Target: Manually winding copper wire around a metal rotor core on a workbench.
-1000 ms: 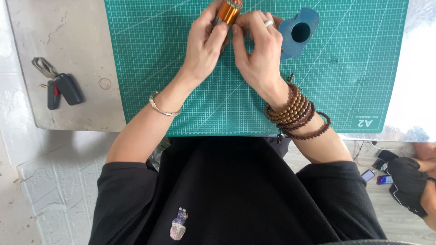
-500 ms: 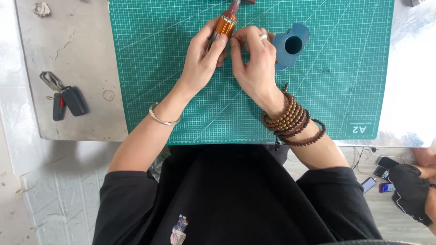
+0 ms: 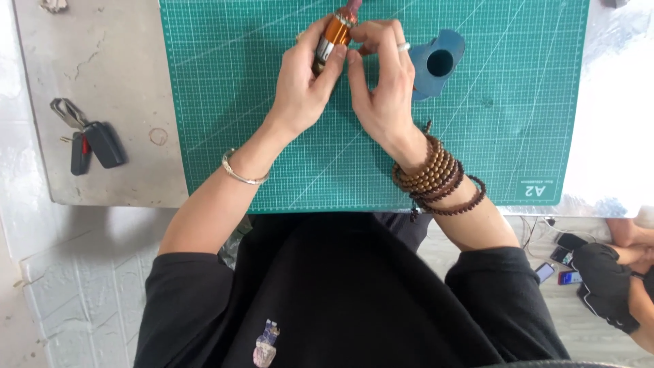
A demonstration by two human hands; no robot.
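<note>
Both hands are met over the far middle of the green cutting mat (image 3: 238,102), close to its top edge. Open mat is left on either side of them and toward the near edge, where the forearms cross it. A blue piece with a round hole (image 3: 439,63) lies just right of the hands. Left of the mat, on the grey tabletop (image 3: 102,68), car keys (image 3: 88,140) are set well apart.

The left hand (image 3: 300,95) is curled, its fingers and thumb closed around an orange and silver cylinder (image 3: 335,35) held above the mat. The right hand (image 3: 383,88) is also curled, its fingertips pinched on the same cylinder from the right. A ring (image 3: 403,47) is worn on it, wooden bead bracelets (image 3: 432,174) at its wrist.
</note>
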